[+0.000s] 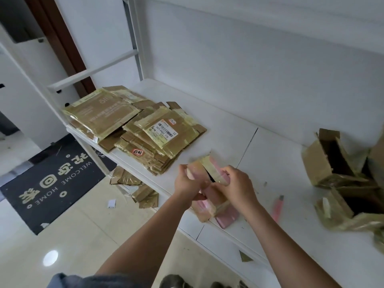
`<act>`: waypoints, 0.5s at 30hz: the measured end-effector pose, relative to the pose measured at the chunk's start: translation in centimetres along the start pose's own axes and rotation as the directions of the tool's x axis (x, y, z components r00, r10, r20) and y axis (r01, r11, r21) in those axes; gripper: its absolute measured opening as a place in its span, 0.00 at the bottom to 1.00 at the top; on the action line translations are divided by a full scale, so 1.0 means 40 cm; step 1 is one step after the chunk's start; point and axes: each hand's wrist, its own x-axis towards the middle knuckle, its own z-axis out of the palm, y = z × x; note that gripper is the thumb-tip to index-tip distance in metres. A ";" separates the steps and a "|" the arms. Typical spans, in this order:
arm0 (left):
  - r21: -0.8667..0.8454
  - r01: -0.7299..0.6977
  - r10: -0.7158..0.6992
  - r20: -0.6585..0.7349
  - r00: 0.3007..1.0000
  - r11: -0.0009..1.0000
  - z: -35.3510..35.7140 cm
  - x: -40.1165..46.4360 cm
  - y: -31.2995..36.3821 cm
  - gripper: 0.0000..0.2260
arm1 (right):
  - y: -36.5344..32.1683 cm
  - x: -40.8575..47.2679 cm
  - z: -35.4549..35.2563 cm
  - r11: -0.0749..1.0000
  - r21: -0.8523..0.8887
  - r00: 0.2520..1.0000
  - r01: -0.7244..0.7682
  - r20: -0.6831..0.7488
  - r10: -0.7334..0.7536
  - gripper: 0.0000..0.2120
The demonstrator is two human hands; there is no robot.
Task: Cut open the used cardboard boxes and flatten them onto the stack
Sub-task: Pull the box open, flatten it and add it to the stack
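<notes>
A small pink cardboard box [209, 196] wrapped in yellowish tape is held over the white table [291, 204]. My left hand [188, 182] grips its left side and my right hand [234, 185] grips its right side, with a dark split showing between them at the top. A stack of flattened brown boxes [137, 129] lies at the table's far left. A pink utility knife [278, 206] lies on the table just right of my right hand. Several opened, unflattened boxes [342, 179] are piled at the right.
Cardboard scraps [135, 188] lie on the tiled floor under the table edge, beside a black welcome mat [54, 179]. A small tape scrap [245, 256] sits near the table's front. A white wall backs the table.
</notes>
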 end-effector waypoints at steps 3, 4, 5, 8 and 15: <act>0.010 0.001 -0.001 0.009 1.000 1.000 0.003 0.004 0.001 0.26 | -0.010 0.021 -0.016 0.992 -0.126 0.993 0.011 0.120 0.004 0.17; 0.017 0.000 -0.001 0.012 1.000 1.000 0.005 0.005 0.002 0.26 | -0.014 0.027 -0.024 0.988 -0.151 0.985 0.025 0.171 0.001 0.15; 0.019 0.000 0.000 0.014 1.000 1.000 0.007 0.005 0.003 0.26 | -0.017 0.032 -0.031 0.990 -0.139 0.979 0.039 0.206 -0.010 0.12; 0.021 0.014 -0.014 0.009 1.000 1.000 0.005 0.006 0.005 0.26 | -0.011 0.049 -0.062 0.998 -0.058 0.969 0.018 0.248 -0.003 0.11; 0.027 0.030 -0.031 0.035 0.999 0.999 0.007 0.003 0.009 0.30 | 0.069 0.042 -0.097 0.950 0.272 0.985 -0.153 0.120 0.124 0.05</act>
